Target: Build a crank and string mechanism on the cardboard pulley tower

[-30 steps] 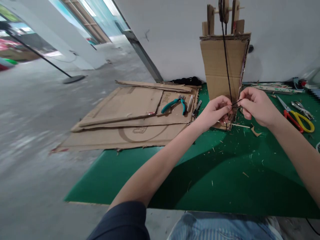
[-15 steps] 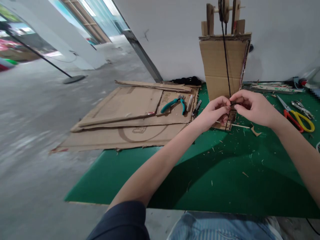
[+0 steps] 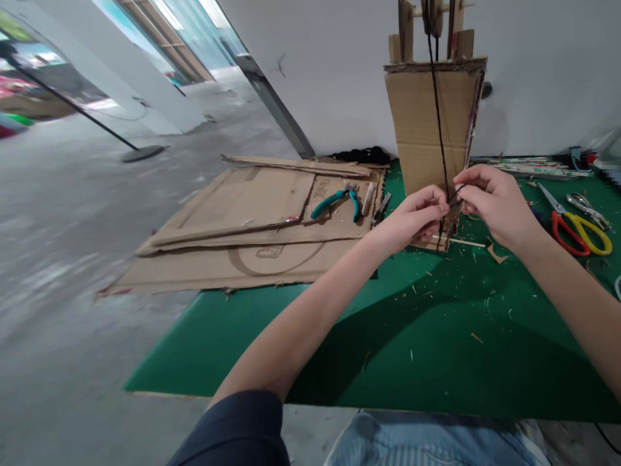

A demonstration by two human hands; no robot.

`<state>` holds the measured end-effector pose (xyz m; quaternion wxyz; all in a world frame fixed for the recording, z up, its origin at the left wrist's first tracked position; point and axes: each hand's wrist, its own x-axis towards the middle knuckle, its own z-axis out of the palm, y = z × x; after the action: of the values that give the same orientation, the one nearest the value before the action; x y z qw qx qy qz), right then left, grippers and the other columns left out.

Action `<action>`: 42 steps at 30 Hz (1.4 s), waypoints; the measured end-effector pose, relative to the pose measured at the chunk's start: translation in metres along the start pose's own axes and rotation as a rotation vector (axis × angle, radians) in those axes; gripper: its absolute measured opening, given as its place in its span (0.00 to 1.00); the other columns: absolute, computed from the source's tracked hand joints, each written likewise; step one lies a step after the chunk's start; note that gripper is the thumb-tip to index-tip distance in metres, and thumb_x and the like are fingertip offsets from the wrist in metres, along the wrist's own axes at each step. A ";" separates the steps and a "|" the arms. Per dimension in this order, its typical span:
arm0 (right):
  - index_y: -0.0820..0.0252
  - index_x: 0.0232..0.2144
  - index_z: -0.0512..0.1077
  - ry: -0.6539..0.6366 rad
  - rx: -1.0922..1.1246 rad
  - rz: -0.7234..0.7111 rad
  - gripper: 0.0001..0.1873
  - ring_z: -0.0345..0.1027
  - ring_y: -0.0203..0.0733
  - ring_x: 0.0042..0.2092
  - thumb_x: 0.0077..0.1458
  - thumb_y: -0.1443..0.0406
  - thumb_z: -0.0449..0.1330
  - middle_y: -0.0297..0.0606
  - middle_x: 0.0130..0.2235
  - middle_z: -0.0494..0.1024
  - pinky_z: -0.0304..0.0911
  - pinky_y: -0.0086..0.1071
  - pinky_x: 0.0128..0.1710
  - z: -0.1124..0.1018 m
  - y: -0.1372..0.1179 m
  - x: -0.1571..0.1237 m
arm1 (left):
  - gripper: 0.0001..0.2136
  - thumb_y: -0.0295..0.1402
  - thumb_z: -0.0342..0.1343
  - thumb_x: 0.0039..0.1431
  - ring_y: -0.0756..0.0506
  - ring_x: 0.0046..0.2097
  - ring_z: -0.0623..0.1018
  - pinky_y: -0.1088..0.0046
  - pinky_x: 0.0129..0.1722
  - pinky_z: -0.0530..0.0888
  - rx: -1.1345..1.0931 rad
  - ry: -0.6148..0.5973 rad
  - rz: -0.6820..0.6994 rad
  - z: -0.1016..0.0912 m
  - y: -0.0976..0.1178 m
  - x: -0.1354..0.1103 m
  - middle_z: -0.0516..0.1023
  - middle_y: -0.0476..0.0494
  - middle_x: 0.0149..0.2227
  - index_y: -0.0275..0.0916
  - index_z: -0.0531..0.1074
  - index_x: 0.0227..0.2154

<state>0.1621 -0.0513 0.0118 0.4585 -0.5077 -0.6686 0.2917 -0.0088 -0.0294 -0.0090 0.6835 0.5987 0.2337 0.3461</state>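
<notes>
A tall cardboard structure [image 3: 417, 123] stands upright against the wall, with cardboard wheels [image 3: 435, 19] on a thin stick at its top. Black string [image 3: 439, 123] runs from the wheels down its front to its base. My left hand [image 3: 424, 213] pinches the string low in front of the structure. To its right, my right hand [image 3: 495, 200] is closed on a short end of the same string, drawn out between the two hands. Whether there is a knot at the fingertips is too small to tell. A thin wooden stick [image 3: 468, 243] pokes out near the base.
Cardboard sheets [image 3: 233, 200] lie stacked on the left of the green table [image 3: 339, 349], with teal-handled pliers [image 3: 337, 200] on them. Scissors [image 3: 575, 223] with red and yellow handles lie at the right, beside a silver metal tool [image 3: 587, 210]. Scraps are scattered about.
My right hand has moved a little up and to the right, away from the left, pulling the string end out between them. My left hand has stayed nearly in place.
</notes>
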 end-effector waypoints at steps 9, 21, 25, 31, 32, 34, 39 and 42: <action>0.56 0.38 0.72 0.137 -0.653 -0.181 0.09 0.69 0.50 0.40 0.60 0.62 0.53 0.44 0.36 0.76 0.61 0.40 0.37 -0.024 -0.013 -0.007 | 0.08 0.32 0.56 0.57 0.57 0.20 0.65 0.81 0.16 0.56 -0.035 0.026 -0.057 -0.004 0.001 0.001 0.64 0.55 0.27 0.41 0.60 0.31; 0.58 0.34 0.73 0.223 -0.835 -0.327 0.12 0.65 0.39 0.28 0.61 0.58 0.54 0.37 0.25 0.74 0.52 0.34 0.28 -0.034 -0.011 -0.004 | 0.07 0.34 0.55 0.61 0.57 0.22 0.68 0.80 0.18 0.60 0.056 -0.101 -0.033 -0.006 -0.001 -0.002 0.67 0.53 0.31 0.40 0.62 0.33; 0.61 0.35 0.75 0.186 -1.166 -0.317 0.16 0.69 0.46 0.34 0.64 0.60 0.49 0.47 0.33 0.79 0.49 0.36 0.29 -0.055 -0.013 -0.004 | 0.06 0.32 0.54 0.62 0.57 0.21 0.67 0.80 0.18 0.59 0.043 -0.065 -0.046 -0.009 -0.003 0.001 0.66 0.54 0.29 0.40 0.62 0.32; 0.54 0.44 0.76 -0.317 -0.659 -0.149 0.14 0.70 0.42 0.33 0.58 0.58 0.57 0.38 0.34 0.79 0.59 0.34 0.31 -0.083 -0.005 0.003 | 0.07 0.31 0.55 0.61 0.58 0.21 0.67 0.81 0.18 0.59 0.018 0.021 -0.070 -0.011 -0.004 0.003 0.67 0.54 0.26 0.40 0.61 0.31; 0.53 0.46 0.75 -0.428 -0.581 -0.108 0.16 0.70 0.42 0.34 0.58 0.56 0.57 0.38 0.36 0.80 0.61 0.34 0.31 -0.087 -0.002 0.004 | 0.07 0.31 0.55 0.61 0.58 0.21 0.67 0.81 0.18 0.59 0.018 0.029 -0.067 -0.011 -0.004 0.004 0.67 0.54 0.26 0.39 0.62 0.31; 0.52 0.46 0.76 -0.542 -0.504 -0.049 0.17 0.72 0.44 0.37 0.60 0.53 0.55 0.39 0.40 0.80 0.63 0.35 0.34 -0.091 0.006 0.006 | 0.07 0.31 0.56 0.60 0.58 0.20 0.67 0.81 0.18 0.60 0.029 0.044 -0.059 -0.012 -0.005 0.004 0.69 0.54 0.25 0.39 0.63 0.31; 0.57 0.41 0.78 -0.462 -0.683 -0.155 0.17 0.70 0.48 0.45 0.62 0.58 0.52 0.44 0.44 0.78 0.63 0.39 0.44 -0.068 0.029 0.013 | 0.07 0.32 0.58 0.59 0.57 0.21 0.69 0.81 0.20 0.64 0.043 0.063 -0.009 -0.015 -0.008 0.005 0.73 0.52 0.26 0.38 0.66 0.32; 0.57 0.38 0.80 -0.452 -0.781 -0.307 0.14 0.68 0.52 0.47 0.59 0.60 0.55 0.47 0.42 0.76 0.61 0.42 0.48 -0.043 0.032 0.013 | 0.07 0.32 0.59 0.58 0.57 0.21 0.70 0.81 0.21 0.65 0.062 0.062 0.012 -0.016 -0.010 0.006 0.75 0.51 0.26 0.37 0.66 0.32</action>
<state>0.2136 -0.0326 0.0059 0.1140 -0.4611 -0.8785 0.0506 -0.0151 -0.0149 -0.0209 0.6549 0.6099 0.2618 0.3614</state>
